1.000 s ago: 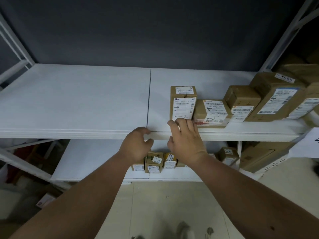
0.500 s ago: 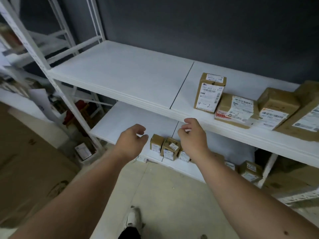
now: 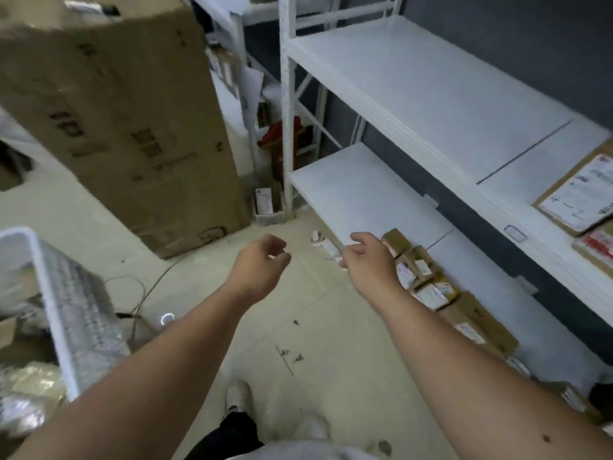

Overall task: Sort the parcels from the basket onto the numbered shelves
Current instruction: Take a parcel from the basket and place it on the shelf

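Observation:
My left hand [image 3: 260, 265] and my right hand [image 3: 370, 262] hang over the floor in mid-view, both empty with fingers loosely curled and apart. A white wire basket [image 3: 63, 307] stands at the lower left with parcels in grey and shiny bags inside it. The white shelving [image 3: 414, 104] runs along the right. A brown parcel with a white label marked "4-2" [image 3: 577, 194] lies on the upper shelf at the right edge. Several small brown parcels [image 3: 428, 283] line the front of the lower shelf [image 3: 358, 194], just right of my right hand.
A tall cardboard box [image 3: 126, 121] stands on the floor at the upper left. More white racks [image 3: 245, 78] are behind it. A thin cable [image 3: 139, 293] lies on the pale floor near the basket. My shoes [image 3: 238, 396] show at the bottom.
My view has swung left and down, away from the upper shelf toward the floor and the basket. Both hands came off the shelf edge and dropped lower, still empty.

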